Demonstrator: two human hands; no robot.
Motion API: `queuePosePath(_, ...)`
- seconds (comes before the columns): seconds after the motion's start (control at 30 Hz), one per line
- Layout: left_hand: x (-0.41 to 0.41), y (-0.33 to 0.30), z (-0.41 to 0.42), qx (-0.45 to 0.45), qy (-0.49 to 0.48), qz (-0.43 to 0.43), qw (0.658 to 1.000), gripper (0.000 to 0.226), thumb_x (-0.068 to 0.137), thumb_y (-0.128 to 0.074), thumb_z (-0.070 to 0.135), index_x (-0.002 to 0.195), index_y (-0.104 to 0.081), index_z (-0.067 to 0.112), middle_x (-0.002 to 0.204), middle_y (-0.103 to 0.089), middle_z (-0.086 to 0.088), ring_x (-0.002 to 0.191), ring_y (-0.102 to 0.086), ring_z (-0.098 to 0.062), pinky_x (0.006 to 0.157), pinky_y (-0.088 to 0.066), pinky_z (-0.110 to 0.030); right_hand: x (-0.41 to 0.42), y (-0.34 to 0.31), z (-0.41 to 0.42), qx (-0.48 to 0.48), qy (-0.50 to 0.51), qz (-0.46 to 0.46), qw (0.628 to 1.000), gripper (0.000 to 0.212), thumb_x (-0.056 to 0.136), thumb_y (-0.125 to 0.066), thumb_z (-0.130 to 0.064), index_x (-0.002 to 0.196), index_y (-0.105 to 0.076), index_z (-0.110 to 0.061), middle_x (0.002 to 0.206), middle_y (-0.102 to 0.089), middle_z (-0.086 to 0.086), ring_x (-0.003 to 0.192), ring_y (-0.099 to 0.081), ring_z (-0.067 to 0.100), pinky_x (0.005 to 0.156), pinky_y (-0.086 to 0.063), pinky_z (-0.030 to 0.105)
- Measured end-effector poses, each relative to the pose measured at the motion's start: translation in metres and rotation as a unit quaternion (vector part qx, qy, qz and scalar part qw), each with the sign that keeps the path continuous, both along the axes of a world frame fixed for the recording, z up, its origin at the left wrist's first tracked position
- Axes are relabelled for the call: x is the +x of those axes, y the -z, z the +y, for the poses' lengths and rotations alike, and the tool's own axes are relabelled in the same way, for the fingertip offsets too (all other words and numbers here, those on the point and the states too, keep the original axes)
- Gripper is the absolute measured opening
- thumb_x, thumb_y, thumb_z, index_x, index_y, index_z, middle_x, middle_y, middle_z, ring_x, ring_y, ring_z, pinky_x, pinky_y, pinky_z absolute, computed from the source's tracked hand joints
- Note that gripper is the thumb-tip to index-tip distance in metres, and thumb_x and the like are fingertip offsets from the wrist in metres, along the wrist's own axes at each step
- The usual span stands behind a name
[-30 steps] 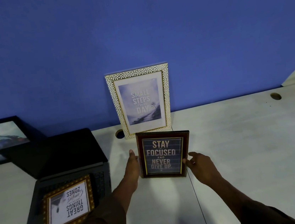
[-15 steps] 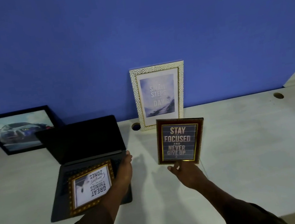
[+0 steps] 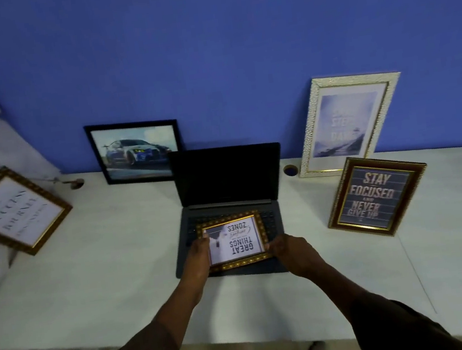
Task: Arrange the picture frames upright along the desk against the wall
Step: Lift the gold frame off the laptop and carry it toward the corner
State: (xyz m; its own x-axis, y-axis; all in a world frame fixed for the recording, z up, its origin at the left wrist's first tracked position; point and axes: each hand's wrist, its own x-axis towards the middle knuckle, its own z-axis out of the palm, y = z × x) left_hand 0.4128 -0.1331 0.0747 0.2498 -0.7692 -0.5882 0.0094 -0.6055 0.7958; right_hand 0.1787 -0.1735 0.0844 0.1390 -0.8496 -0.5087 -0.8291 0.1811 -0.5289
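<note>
— Where are your hands?

— Both are on the gold frame (image 3: 233, 240), which lies flat on the laptop (image 3: 227, 204) keyboard, its text upside down to you. Your left hand (image 3: 200, 252) grips its 9 o'clock edge, thumb on the glass. Your right hand (image 3: 286, 248) pinches its 3 o'clock edge near the lower corner.

— And the other frames?

— The car frame (image 3: 136, 151) leans on the wall (image 3: 208, 46) at 11 o'clock from the laptop, partly behind its screen. The white frame (image 3: 345, 123) leans on the wall at 2 o'clock. The red frame (image 3: 376, 194) stands upright just in front of it, apart from the wall. A second gold frame (image 3: 14, 211) sits tilted at 9 o'clock, at the left end of the desk (image 3: 104, 263); what it rests on, you cannot tell.
</note>
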Motion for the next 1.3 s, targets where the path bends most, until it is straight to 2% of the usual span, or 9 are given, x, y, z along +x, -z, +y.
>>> queuePosePath(0.07, 0.016, 0.001, 0.004, 0.008, 0.002, 0.008, 1.0, 0.04, 0.105, -0.033, 0.053, 0.104, -0.069, 0.034, 0.116, -0.072, -0.001, 0.103, -0.066, -0.021, 0.094, -0.046, -0.034, 0.017, 0.0, 0.0, -0.001, -0.007, -0.012, 1.0, 0.046, 0.099, -0.048, -0.053, 0.124, -0.063, -0.018, 0.122, -0.071, 0.01, 0.103, -0.068, 0.025, 0.085, -0.055, 0.035)
queuePosePath(0.2, 0.033, 0.017, 0.008, 0.023, 0.003, 0.018, 1.0, 0.032, 0.106, -0.032, 0.051, 0.117, -0.058, 0.035, 0.12, -0.061, 0.002, 0.112, -0.055, -0.019, 0.103, -0.036, -0.035, 0.036, -0.001, -0.006, -0.005, -0.011, -0.022, 1.0, 0.048, 0.1, -0.052, -0.047, 0.139, -0.056, -0.02, 0.135, -0.066, 0.008, 0.117, -0.065, 0.028, 0.093, -0.052, 0.036)
queuePosePath(0.37, 0.032, 0.035, 0.005, 0.06, 0.009, 0.014, 0.998, 0.036, 0.102, -0.036, 0.058, 0.111, -0.064, 0.037, 0.121, -0.064, 0.006, 0.11, -0.057, -0.016, 0.099, -0.035, -0.035, 0.034, 0.022, -0.029, 0.016, 0.004, -0.031, 0.999, 0.044, 0.098, -0.056, -0.044, 0.134, -0.056, -0.019, 0.131, -0.068, 0.008, 0.113, -0.067, 0.027, 0.093, -0.057, 0.041)
queuePosePath(0.6, 0.019, 0.039, -0.011, 0.092, -0.009, -0.006, 0.996, 0.031, 0.106, -0.039, 0.045, 0.092, -0.066, 0.036, 0.097, -0.07, 0.006, 0.089, -0.062, -0.009, 0.088, -0.038, -0.032, 0.031, 0.047, -0.043, 0.047, 0.025, -0.034, 0.998, 0.045, 0.1, -0.055, -0.036, 0.141, -0.047, -0.016, 0.134, -0.064, 0.009, 0.119, -0.063, 0.031, 0.096, -0.054, 0.041)
queuePosePath(0.77, 0.023, 0.063, -0.012, 0.101, -0.045, -0.014, 0.994, 0.055, 0.084, -0.05, 0.069, 0.119, -0.068, 0.031, 0.117, -0.074, 0.0, 0.109, -0.066, -0.021, 0.104, -0.046, -0.045, 0.03, 0.062, -0.044, 0.057, 0.042, -0.053, 0.996, 0.051, 0.1, -0.057, -0.029, 0.145, -0.037, -0.015, 0.135, -0.063, 0.012, 0.119, -0.064, 0.033, 0.096, -0.055, 0.044)
queuePosePath(1.0, 0.021, 0.053, -0.009, 0.124, -0.052, 0.006, 0.991, 0.04, 0.09, -0.051, 0.062, 0.119, -0.061, 0.036, 0.125, -0.064, 0.002, 0.116, -0.057, -0.019, 0.099, -0.037, -0.039, 0.033, 0.057, -0.061, 0.037, 0.072, -0.148, 0.986, 0.025, 0.102, -0.054, -0.021, 0.12, -0.066, -0.009, 0.123, -0.07, 0.013, 0.105, -0.067, 0.024, 0.075, -0.053, 0.023)
queuePosePath(1.1, 0.015, 0.023, -0.007, 0.093, -0.04, -0.071, 0.992, 0.028, 0.095, -0.057, 0.049, 0.112, -0.059, 0.027, 0.119, -0.064, 0.001, 0.11, -0.058, -0.019, 0.094, -0.041, -0.034, 0.036, 0.049, -0.074, -0.026, 0.022, -0.181, 0.983, 0.024, 0.1, -0.055, -0.03, 0.099, -0.069, -0.011, 0.1, -0.076, 0.005, 0.089, -0.071, 0.016, 0.081, -0.06, 0.043)
queuePosePath(1.17, 0.012, -0.007, -0.009, 0.03, -0.013, -0.175, 0.984, 0.013, 0.1, -0.057, 0.031, 0.111, -0.058, 0.023, 0.112, -0.06, 0.0, 0.108, -0.059, -0.021, 0.088, -0.042, -0.03, 0.041, 0.032, -0.083, -0.059, -0.027, -0.201, 0.977, 0.022, 0.1, -0.056, -0.028, 0.097, -0.069, -0.011, 0.09, -0.076, -0.003, 0.082, -0.071, 0.005, 0.076, -0.058, 0.034)
queuePosePath(1.3, 0.029, -0.051, -0.018, -0.07, 0.02, -0.294, 0.953, 0.047, 0.097, -0.063, 0.029, 0.14, -0.052, 0.012, 0.136, -0.056, -0.004, 0.123, -0.055, -0.019, 0.1, -0.045, -0.031, 0.057, -0.017, -0.099, -0.093, -0.124, -0.245, 0.957, 0.017, 0.099, -0.059, -0.028, 0.101, -0.071, -0.016, 0.095, -0.076, -0.004, 0.087, -0.072, 0.003, 0.076, -0.058, 0.024)
